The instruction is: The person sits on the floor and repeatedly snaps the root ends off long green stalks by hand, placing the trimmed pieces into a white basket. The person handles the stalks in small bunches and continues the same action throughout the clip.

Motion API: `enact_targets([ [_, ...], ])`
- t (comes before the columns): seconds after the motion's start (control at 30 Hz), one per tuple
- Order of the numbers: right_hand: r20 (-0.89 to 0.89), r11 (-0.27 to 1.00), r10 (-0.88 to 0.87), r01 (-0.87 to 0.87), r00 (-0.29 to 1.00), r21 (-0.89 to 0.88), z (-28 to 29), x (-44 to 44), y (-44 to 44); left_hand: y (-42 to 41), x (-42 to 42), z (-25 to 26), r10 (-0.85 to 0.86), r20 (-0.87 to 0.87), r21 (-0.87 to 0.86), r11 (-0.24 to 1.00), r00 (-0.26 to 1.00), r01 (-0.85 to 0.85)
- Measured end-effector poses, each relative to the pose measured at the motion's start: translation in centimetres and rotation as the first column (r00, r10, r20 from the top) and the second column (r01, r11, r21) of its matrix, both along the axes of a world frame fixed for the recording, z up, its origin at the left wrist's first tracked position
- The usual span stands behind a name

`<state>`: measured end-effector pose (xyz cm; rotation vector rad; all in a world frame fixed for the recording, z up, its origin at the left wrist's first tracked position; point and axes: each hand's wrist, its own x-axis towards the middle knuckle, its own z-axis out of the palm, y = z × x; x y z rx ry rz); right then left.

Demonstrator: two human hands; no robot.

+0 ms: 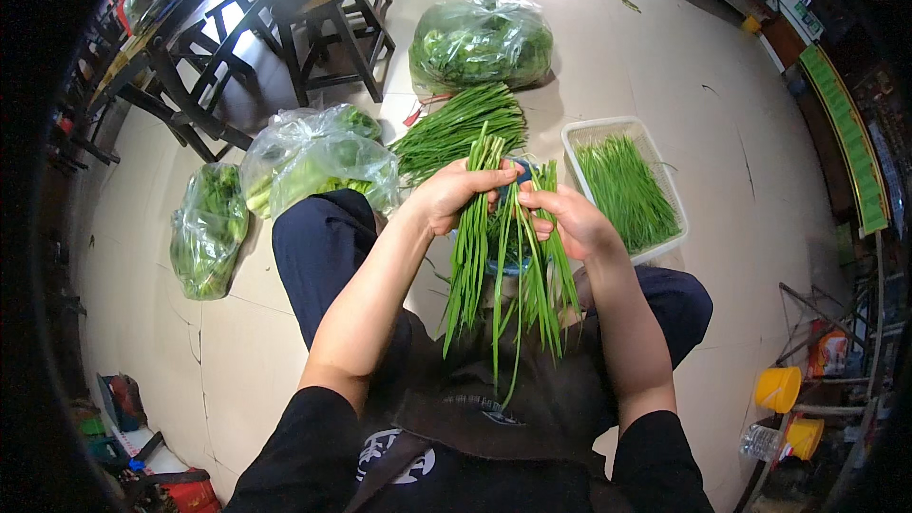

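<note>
My left hand (pixel 456 192) grips a bunch of garlic chives (pixel 467 263), its pale stem ends up and its green blades hanging toward my lap. Close beside it, my right hand (pixel 570 217) holds a second, looser bunch of chives (pixel 545 292). A few single blades (pixel 506 256) dangle between the two hands, pinched near the fingertips. Below the hands sits a blue container (pixel 509 269) with green bits in it, mostly hidden by the blades. Beyond my left hand a large pile of chives (pixel 470 125) lies on the floor. A white plastic basket (pixel 680 224) at right holds neatly aligned chives (pixel 627 192).
Clear plastic bags of leafy greens stand ahead (pixel 481 43), at left (pixel 320 157) and farther left (pixel 209 231). Dark wooden stools (pixel 335 21) and a table (pixel 153 50) occupy the upper left. Yellow buckets (pixel 776 390) and a plastic bottle (pixel 759 443) are by a rack at lower right.
</note>
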<state>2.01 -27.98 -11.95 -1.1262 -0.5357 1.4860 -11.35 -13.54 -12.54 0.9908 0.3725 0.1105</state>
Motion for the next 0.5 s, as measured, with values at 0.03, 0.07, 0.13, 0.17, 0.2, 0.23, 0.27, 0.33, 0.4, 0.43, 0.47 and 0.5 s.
enact_targets([
  [0.03, -0.007, 1.000, 0.003, -0.003, 1.000, -0.014, -0.2, 0.0, 0.0, 0.0, 0.1, -0.2, 0.008, -0.001, 0.013, 1.000, 1.000, -0.008],
  [0.07, -0.022, 1.000, 0.015, -0.015, 1.000, -0.008, -0.3, -0.1, 0.0, 0.1, 0.2, -0.3, 0.015, -0.006, 0.030, 0.999, 1.000, -0.014],
  [0.13, -0.038, 0.998, 0.047, -0.046, 0.998, 0.033, -0.1, -0.1, 0.3, 0.2, 0.3, -0.2, 0.002, 0.014, 0.089, 0.996, 1.000, -0.003],
  [0.17, -0.045, 0.997, 0.063, -0.061, 0.997, 0.053, -0.1, -0.1, 0.4, 0.1, 0.2, -0.1, -0.018, 0.023, 0.128, 0.992, 1.000, 0.014],
  [0.2, -0.054, 0.995, 0.077, -0.073, 0.996, 0.074, -0.1, -0.1, 0.6, 0.2, 0.2, -0.1, -0.038, 0.019, 0.166, 0.986, 0.999, 0.034],
  [0.23, -0.022, 0.998, 0.042, -0.041, 0.999, 0.050, 0.1, -0.4, 0.6, 0.1, 0.2, -0.2, -0.012, 0.005, 0.157, 0.988, 1.000, 0.011],
  [0.27, 0.010, 1.000, 0.009, -0.009, 1.000, 0.027, 0.3, -0.8, 0.7, -0.1, 0.3, -0.3, 0.013, -0.010, 0.149, 0.989, 1.000, -0.012],
  [0.33, 0.082, 1.000, 0.005, -0.004, 0.997, -0.004, 0.1, -0.8, 0.7, -0.6, 0.4, 0.1, 0.064, -0.047, 0.153, 0.987, 0.997, -0.056],
  [0.4, 0.095, 1.000, 0.006, -0.008, 0.995, 0.017, -0.7, -0.5, 0.9, -0.7, 0.6, -0.1, 0.101, -0.057, 0.168, 0.982, 0.993, -0.090],
  [0.43, 0.102, 1.000, 0.006, -0.009, 0.995, 0.027, -1.0, -0.5, 1.1, -0.7, 0.6, -0.1, 0.119, -0.061, 0.176, 0.979, 0.991, -0.107],
  [0.47, 0.056, 0.999, -0.010, 0.008, 0.998, 0.045, -1.3, -0.6, 1.2, -0.4, 0.8, -1.0, 0.149, -0.043, 0.179, 0.974, 0.988, -0.139],
  [0.5, 0.032, 0.999, -0.015, 0.014, 0.999, 0.030, -1.3, -0.6, 1.3, -0.4, 0.8, -1.2, 0.183, -0.050, 0.150, 0.973, 0.982, -0.174],
])
